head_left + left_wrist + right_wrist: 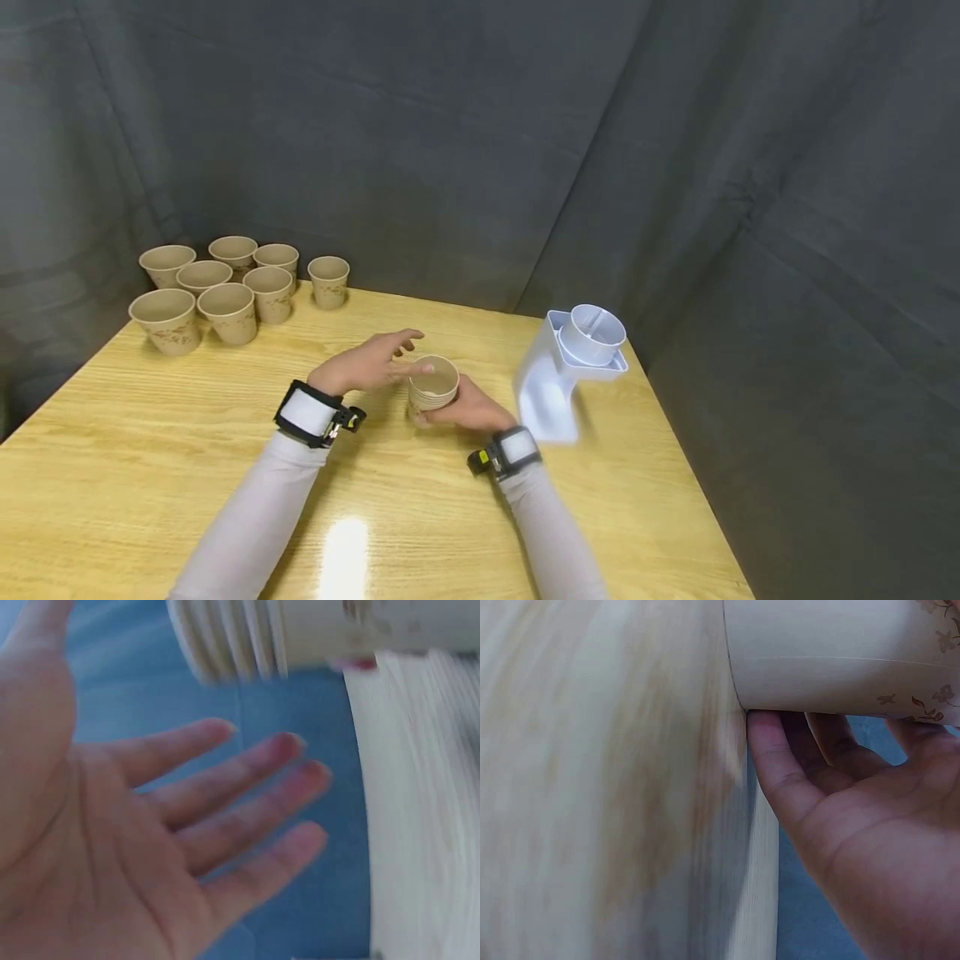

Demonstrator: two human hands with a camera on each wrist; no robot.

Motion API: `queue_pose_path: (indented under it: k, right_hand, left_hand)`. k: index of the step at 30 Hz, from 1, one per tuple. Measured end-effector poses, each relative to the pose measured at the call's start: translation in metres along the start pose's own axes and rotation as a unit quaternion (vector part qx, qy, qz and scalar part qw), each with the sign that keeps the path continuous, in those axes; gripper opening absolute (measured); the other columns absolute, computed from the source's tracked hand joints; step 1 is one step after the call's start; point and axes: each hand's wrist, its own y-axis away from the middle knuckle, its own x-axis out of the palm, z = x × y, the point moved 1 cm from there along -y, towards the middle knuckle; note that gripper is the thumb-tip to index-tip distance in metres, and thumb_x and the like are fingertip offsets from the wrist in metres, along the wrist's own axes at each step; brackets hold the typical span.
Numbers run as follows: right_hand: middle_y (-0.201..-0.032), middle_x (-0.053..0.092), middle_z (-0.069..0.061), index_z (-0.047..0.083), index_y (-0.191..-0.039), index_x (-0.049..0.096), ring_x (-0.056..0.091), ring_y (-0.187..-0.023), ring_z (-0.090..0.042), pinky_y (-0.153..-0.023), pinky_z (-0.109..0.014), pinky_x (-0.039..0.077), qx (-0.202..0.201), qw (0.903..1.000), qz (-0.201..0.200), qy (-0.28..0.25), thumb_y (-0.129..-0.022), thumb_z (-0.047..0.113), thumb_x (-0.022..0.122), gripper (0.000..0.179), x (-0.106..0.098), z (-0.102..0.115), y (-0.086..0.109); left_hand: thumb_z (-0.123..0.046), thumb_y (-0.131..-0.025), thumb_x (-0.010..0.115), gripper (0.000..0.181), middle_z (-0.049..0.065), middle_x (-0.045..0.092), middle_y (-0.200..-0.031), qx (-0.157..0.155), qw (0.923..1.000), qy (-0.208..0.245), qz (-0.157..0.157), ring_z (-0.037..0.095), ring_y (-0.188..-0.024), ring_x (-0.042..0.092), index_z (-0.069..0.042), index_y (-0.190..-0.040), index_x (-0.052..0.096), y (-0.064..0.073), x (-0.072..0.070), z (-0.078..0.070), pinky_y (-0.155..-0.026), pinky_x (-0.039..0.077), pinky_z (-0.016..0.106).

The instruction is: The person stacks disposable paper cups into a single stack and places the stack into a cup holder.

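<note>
A nested stack of tan paper cups (435, 385) stands upright near the middle of the table, several rims showing one above another. My right hand (476, 407) grips the stack from its right side. In the right wrist view, the fingers (780, 757) lie against the lowest cup's wall (832, 664), close to the table. To the left, my left hand (371, 364) reaches out with its fingers spread and holds nothing. One of its fingertips overlaps the top rim in the head view. The left wrist view shows its open palm (97, 847) beside the stacked rims (232, 634).
Several single paper cups (228, 312) stand upright in a cluster at the back left, with one cup (328, 283) slightly apart. Right of my right hand stands a white plastic stand (547, 400) with a round holder (592, 337) on top. Dark curtains (420, 150) border the wooden table (405, 517).
</note>
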Motion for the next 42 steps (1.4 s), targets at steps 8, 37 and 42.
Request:
queue_pose_path:
  k: [8,37,42]
  right_hand:
    - [-0.129,0.065,-0.005,0.014,-0.141,0.054,0.062,-0.119,-0.02,-0.109,-0.041,0.044,-0.001,0.9999,-0.011,-0.004,-0.077,0.008,0.086,0.072,-0.002,0.001,0.0]
    - [-0.132,0.063,-0.005,0.014,-0.143,0.052,0.06,-0.121,-0.017,-0.11,-0.041,0.043,0.006,1.0,-0.005,0.003,-0.077,0.009,0.086,0.075,0.003,0.0,-0.001]
    - [-0.132,0.063,-0.005,0.014,-0.143,0.052,0.06,-0.122,-0.018,-0.11,-0.041,0.043,0.005,1.0,-0.006,0.006,-0.077,0.01,0.086,0.074,0.002,0.0,-0.001]
  left_hand:
    - [-0.035,-0.104,0.057,0.054,0.026,0.056,-0.14,0.004,0.9941,-0.001,-0.109,0.043,-0.13,0.052,0.004,-0.141,0.052,0.012,-0.037,0.046,-0.109,0.04,0.059]
    - [-0.008,-0.087,0.062,0.062,0.053,0.025,-0.133,-0.166,0.9412,-0.189,-0.225,0.07,-0.123,0.023,0.018,-0.136,0.035,0.085,-0.117,0.154,-0.101,0.022,0.074]
    - [-0.003,-0.084,0.06,0.057,0.05,0.028,-0.131,-0.153,0.9357,-0.206,-0.242,0.069,-0.123,0.025,0.015,-0.133,0.038,0.086,-0.113,0.157,-0.104,0.015,0.078]
